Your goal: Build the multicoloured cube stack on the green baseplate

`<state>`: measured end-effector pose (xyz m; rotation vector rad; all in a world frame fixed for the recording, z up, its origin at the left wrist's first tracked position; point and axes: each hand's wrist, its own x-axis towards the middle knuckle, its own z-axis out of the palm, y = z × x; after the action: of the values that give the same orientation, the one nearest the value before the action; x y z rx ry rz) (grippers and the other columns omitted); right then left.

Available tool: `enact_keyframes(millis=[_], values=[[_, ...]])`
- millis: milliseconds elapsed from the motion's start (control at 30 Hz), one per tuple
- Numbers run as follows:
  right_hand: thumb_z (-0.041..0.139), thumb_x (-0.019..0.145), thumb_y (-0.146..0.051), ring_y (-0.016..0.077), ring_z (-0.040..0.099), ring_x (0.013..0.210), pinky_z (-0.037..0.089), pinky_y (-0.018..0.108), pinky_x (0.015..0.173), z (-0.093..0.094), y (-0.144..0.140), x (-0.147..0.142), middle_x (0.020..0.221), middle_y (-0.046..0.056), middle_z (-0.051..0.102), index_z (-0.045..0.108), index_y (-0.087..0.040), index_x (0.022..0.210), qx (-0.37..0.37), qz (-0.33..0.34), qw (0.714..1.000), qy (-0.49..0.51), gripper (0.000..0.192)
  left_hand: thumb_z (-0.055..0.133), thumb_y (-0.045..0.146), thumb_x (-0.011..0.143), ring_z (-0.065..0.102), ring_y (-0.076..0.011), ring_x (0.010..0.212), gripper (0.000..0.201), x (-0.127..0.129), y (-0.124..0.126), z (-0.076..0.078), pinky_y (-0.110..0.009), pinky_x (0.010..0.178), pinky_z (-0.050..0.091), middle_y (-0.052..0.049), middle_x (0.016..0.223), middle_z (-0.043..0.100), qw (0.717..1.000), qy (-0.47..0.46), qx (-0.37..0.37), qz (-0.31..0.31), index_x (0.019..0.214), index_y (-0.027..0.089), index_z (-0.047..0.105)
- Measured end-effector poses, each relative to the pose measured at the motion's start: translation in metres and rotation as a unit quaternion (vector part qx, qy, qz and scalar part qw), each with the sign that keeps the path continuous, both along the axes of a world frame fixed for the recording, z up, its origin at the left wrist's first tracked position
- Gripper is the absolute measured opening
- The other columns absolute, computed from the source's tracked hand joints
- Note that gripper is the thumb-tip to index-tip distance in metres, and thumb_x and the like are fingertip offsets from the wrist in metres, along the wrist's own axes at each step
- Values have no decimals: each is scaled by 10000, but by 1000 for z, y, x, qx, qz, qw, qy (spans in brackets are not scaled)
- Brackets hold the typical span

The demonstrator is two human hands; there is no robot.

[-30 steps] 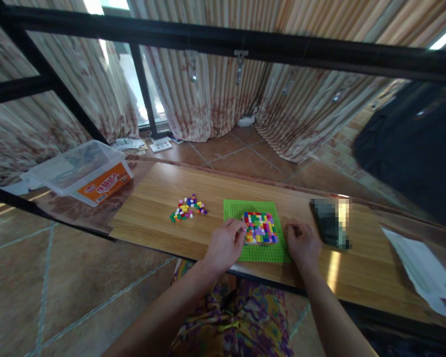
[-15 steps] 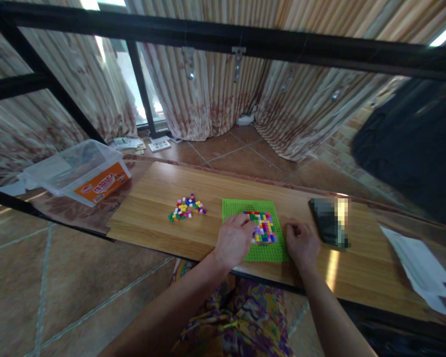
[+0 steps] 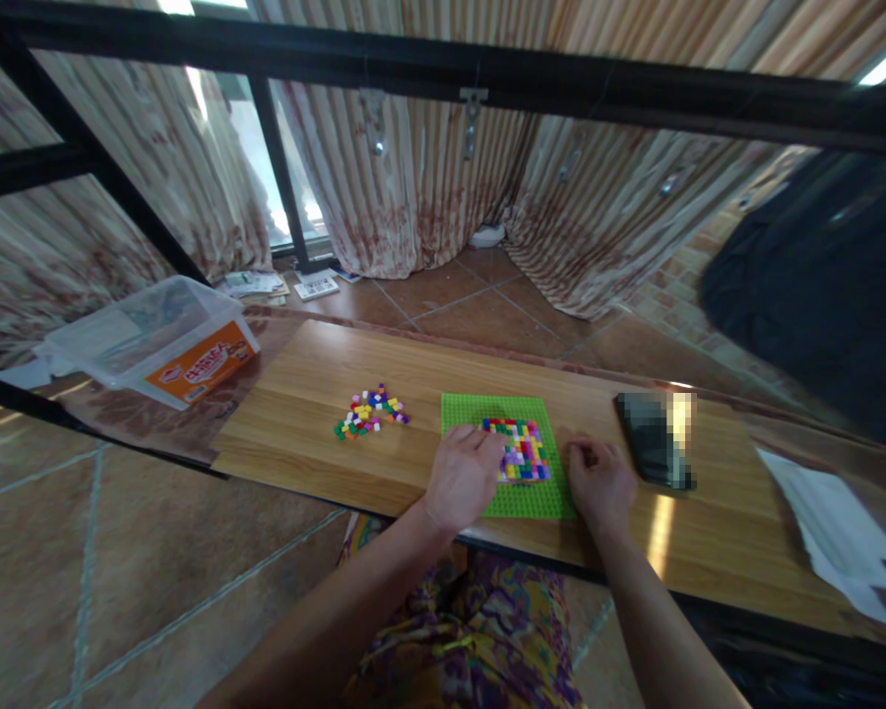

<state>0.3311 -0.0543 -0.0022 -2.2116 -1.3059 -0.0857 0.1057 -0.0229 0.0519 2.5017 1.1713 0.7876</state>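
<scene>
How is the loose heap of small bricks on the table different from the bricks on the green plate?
The loose heap of small coloured plastic bricks lies scattered and irregular on the bare wooden table, untouched. The flat block of coloured bricks forms a tidy rectangle on the green studded baseplate, with the left hand resting on it. Both mix many colours.

The left hand (image 3: 464,476) hides the near-left part of the coloured brick patch (image 3: 523,450); the dark flat object (image 3: 654,451) is blurred.

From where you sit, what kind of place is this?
Probably a room in a home: curtains over a window, a tiled floor, and a wooden table holding toy bricks on a green baseplate.
</scene>
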Motion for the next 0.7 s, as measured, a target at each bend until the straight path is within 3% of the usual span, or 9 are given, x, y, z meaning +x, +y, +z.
enact_keyframes(millis=[700], values=[[454, 801, -372, 158, 518, 698, 320, 262, 603, 0, -1, 0, 848, 67, 626, 705, -172, 851, 5, 2, 1000, -3, 325, 471, 148, 881, 549, -192, 876, 200, 3, -13, -10, -356, 811, 476, -51, 970, 673, 998, -35, 50, 7, 995, 175, 634]])
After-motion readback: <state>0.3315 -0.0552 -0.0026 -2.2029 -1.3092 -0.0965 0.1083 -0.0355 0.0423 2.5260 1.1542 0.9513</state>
